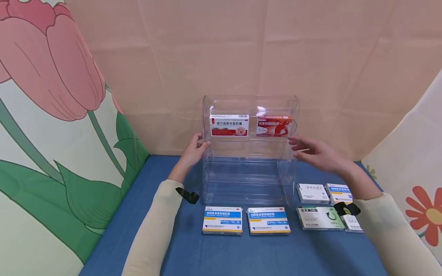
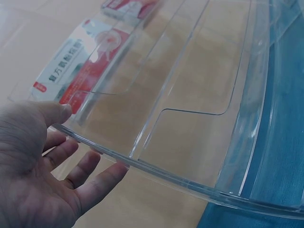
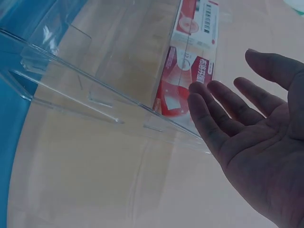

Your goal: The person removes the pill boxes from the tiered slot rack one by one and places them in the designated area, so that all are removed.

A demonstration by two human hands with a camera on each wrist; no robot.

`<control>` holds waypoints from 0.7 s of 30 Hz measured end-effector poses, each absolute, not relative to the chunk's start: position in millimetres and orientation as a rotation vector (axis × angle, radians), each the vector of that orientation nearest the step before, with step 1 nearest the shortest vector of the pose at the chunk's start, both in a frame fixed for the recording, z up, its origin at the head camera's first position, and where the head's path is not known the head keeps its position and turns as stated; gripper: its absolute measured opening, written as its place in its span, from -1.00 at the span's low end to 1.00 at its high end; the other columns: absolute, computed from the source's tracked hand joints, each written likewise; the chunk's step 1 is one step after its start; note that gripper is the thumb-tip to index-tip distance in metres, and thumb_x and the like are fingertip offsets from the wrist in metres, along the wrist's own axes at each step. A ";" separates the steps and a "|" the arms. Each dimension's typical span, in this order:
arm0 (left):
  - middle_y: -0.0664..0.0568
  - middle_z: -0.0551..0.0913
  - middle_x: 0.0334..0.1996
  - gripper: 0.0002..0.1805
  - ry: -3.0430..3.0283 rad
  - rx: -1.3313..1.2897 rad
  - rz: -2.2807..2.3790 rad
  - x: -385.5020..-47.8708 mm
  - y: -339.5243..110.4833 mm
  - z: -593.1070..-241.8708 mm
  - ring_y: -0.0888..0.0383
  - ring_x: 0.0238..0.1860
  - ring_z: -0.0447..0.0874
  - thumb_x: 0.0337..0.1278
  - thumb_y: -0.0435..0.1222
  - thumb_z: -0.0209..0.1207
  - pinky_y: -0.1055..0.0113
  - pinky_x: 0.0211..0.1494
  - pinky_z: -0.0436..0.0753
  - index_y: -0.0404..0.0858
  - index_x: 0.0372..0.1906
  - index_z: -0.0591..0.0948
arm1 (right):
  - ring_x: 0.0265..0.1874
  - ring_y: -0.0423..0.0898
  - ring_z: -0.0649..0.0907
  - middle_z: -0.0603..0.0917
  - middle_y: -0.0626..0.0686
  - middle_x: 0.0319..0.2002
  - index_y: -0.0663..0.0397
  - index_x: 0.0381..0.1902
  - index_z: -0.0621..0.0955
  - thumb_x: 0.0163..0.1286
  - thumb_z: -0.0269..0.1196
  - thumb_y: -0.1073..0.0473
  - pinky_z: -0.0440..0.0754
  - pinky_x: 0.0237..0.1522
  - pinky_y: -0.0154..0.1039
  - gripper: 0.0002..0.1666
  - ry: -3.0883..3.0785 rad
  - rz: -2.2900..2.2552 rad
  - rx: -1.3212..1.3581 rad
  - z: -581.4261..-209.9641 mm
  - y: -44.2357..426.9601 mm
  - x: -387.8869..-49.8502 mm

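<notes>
A clear plastic tiered rack [image 1: 248, 178] stands on the blue cloth. My left hand [image 1: 194, 153] holds its left side edge, the thumb on one face and the fingers against the other in the left wrist view. On the upper tier sit a white-and-red medicine box [image 1: 229, 125] at left and a red medicine box [image 1: 274, 126] at right. My right hand [image 3: 266, 128] is beside the rack's right edge, close to the red box, its fingers loosely extended and holding nothing. Whether the right fingertips touch the rack, I cannot tell.
Two blue-and-white medicine boxes, a left one [image 1: 222, 221] and a right one [image 1: 269, 221], lie before the rack. At right lie a green-and-white box [image 1: 319, 218], a white box [image 1: 312, 193] and others partly behind my right forearm. A beige cloth [image 1: 172, 57] hangs behind.
</notes>
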State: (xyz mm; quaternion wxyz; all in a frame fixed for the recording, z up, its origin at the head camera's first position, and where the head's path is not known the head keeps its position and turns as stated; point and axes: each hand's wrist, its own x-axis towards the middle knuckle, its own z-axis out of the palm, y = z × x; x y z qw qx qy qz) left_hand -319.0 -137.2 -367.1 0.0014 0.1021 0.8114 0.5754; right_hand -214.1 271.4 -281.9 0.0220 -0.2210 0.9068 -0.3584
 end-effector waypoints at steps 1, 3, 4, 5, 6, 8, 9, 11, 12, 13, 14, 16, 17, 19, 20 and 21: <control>-0.18 0.39 0.29 -0.46 2.547 0.323 1.806 -319.2 -137.2 -367.1 -0.13 0.21 0.47 0.51 -0.13 0.09 -0.15 0.18 0.58 -0.18 0.42 0.23 | 0.25 0.30 0.55 0.50 0.32 0.32 0.15 0.51 0.30 0.51 0.22 0.12 0.67 0.07 0.06 -0.30 2.820 -1.103 -0.685 -280.7 271.3 -215.1; -0.20 0.39 0.29 -0.46 2.542 0.332 1.811 -319.6 -137.2 -367.0 -0.15 0.21 0.47 0.51 -0.15 0.09 -0.16 0.19 0.57 -0.20 0.42 0.23 | 0.25 0.31 0.55 0.50 0.33 0.32 0.15 0.51 0.31 0.51 0.22 0.11 0.67 0.07 0.10 -0.30 2.846 -1.081 -0.683 -278.4 270.8 -216.6; -0.20 0.38 0.29 -0.46 2.542 0.333 1.812 -320.0 -137.2 -367.3 -0.15 0.21 0.47 0.51 -0.15 0.09 -0.16 0.19 0.57 -0.21 0.41 0.23 | 0.25 0.31 0.54 0.50 0.34 0.32 0.15 0.51 0.30 0.51 0.22 0.11 0.66 0.07 0.12 -0.29 2.859 -1.070 -0.679 -277.2 270.5 -217.1; -0.19 0.38 0.29 -0.46 2.542 0.333 1.811 -320.2 -137.2 -367.2 -0.14 0.21 0.46 0.51 -0.14 0.09 -0.16 0.19 0.57 -0.20 0.41 0.23 | 0.25 0.33 0.54 0.50 0.35 0.32 0.16 0.51 0.30 0.51 0.22 0.11 0.66 0.07 0.15 -0.29 2.871 -1.063 -0.680 -276.0 270.1 -217.7; -0.19 0.38 0.29 -0.46 2.541 0.335 1.811 -320.3 -137.2 -366.9 -0.15 0.21 0.46 0.51 -0.14 0.09 -0.16 0.19 0.56 -0.21 0.41 0.23 | 0.26 0.34 0.53 0.49 0.35 0.33 0.17 0.51 0.30 0.50 0.22 0.11 0.65 0.07 0.17 -0.29 2.877 -1.061 -0.678 -274.8 269.7 -218.2; -0.20 0.37 0.30 -0.45 2.541 0.339 1.807 -320.5 -137.5 -367.3 -0.15 0.21 0.46 0.51 -0.13 0.09 -0.14 0.18 0.56 -0.21 0.42 0.23 | 0.27 0.35 0.51 0.46 0.36 0.34 0.18 0.52 0.28 0.50 0.22 0.14 0.63 0.09 0.20 -0.28 2.883 -1.067 -0.675 -272.7 268.8 -220.1; -0.19 0.37 0.30 -0.45 2.542 0.337 1.807 -320.5 -137.5 -367.5 -0.15 0.21 0.46 0.51 -0.13 0.09 -0.14 0.19 0.56 -0.21 0.42 0.23 | 0.27 0.36 0.50 0.45 0.36 0.35 0.18 0.52 0.28 0.50 0.22 0.15 0.63 0.09 0.21 -0.28 2.885 -1.072 -0.667 -271.7 268.6 -221.3; -0.18 0.37 0.30 -0.46 2.549 0.333 1.800 -320.1 -137.6 -367.5 -0.14 0.20 0.46 0.51 -0.12 0.09 -0.13 0.18 0.57 -0.20 0.41 0.24 | 0.28 0.37 0.49 0.43 0.37 0.36 0.19 0.52 0.27 0.50 0.22 0.16 0.62 0.09 0.23 -0.28 2.889 -1.076 -0.661 -269.8 268.5 -224.1; -0.18 0.37 0.30 -0.46 2.551 0.333 1.799 -320.0 -137.6 -367.6 -0.14 0.20 0.45 0.51 -0.12 0.09 -0.14 0.18 0.57 -0.19 0.41 0.24 | 0.28 0.37 0.48 0.43 0.37 0.36 0.19 0.52 0.27 0.51 0.21 0.16 0.62 0.10 0.23 -0.28 2.892 -1.075 -0.658 -269.1 268.7 -225.3; -0.18 0.36 0.29 -0.46 2.550 0.331 1.802 -320.2 -137.6 -368.0 -0.14 0.19 0.45 0.51 -0.12 0.09 -0.17 0.19 0.56 -0.19 0.41 0.24 | 0.28 0.38 0.48 0.42 0.38 0.36 0.19 0.52 0.27 0.51 0.21 0.16 0.61 0.10 0.24 -0.28 2.897 -1.072 -0.659 -268.5 269.0 -226.6; -0.17 0.36 0.29 -0.47 2.548 0.329 1.805 -320.4 -137.5 -368.1 -0.14 0.19 0.45 0.51 -0.13 0.09 -0.18 0.19 0.55 -0.19 0.41 0.24 | 0.28 0.38 0.48 0.43 0.38 0.36 0.18 0.52 0.28 0.51 0.21 0.15 0.61 0.10 0.25 -0.29 2.908 -1.068 -0.654 -267.9 269.2 -227.6; -0.17 0.36 0.30 -0.47 2.547 0.325 1.807 -320.5 -137.4 -368.1 -0.14 0.19 0.45 0.51 -0.12 0.09 -0.19 0.20 0.55 -0.18 0.40 0.24 | 0.28 0.38 0.48 0.42 0.38 0.37 0.17 0.52 0.28 0.51 0.21 0.14 0.61 0.09 0.25 -0.29 2.921 -1.062 -0.663 -266.5 269.6 -229.0; -0.17 0.35 0.31 -0.47 2.549 0.324 1.805 -320.7 -137.4 -368.0 -0.14 0.19 0.45 0.51 -0.12 0.09 -0.18 0.19 0.55 -0.18 0.40 0.24 | 0.28 0.38 0.48 0.42 0.37 0.37 0.16 0.52 0.28 0.51 0.21 0.13 0.61 0.10 0.25 -0.28 2.928 -1.058 -0.663 -265.7 269.7 -229.7; -0.16 0.32 0.33 -0.47 2.552 0.322 1.801 -320.4 -137.2 -367.9 -0.13 0.19 0.45 0.51 -0.12 0.09 -0.17 0.19 0.56 -0.17 0.40 0.24 | 0.28 0.39 0.48 0.41 0.38 0.38 0.17 0.52 0.29 0.51 0.22 0.12 0.60 0.10 0.27 -0.29 2.940 -1.052 -0.673 -264.3 269.5 -231.6; -0.15 0.31 0.35 -0.47 2.559 0.321 1.791 -320.0 -137.1 -367.5 -0.13 0.20 0.45 0.51 -0.11 0.09 -0.14 0.18 0.57 -0.16 0.40 0.24 | 0.28 0.38 0.48 0.41 0.37 0.38 0.17 0.51 0.30 0.50 0.22 0.12 0.60 0.10 0.27 -0.29 2.945 -1.050 -0.673 -263.1 269.2 -232.4; -0.14 0.29 0.37 -0.47 2.567 0.320 1.781 -319.8 -137.1 -367.4 -0.12 0.20 0.45 0.51 -0.10 0.09 -0.11 0.17 0.58 -0.16 0.40 0.24 | 0.28 0.39 0.48 0.40 0.38 0.38 0.19 0.51 0.29 0.50 0.22 0.13 0.59 0.10 0.28 -0.29 2.946 -1.045 -0.681 -262.2 268.9 -233.7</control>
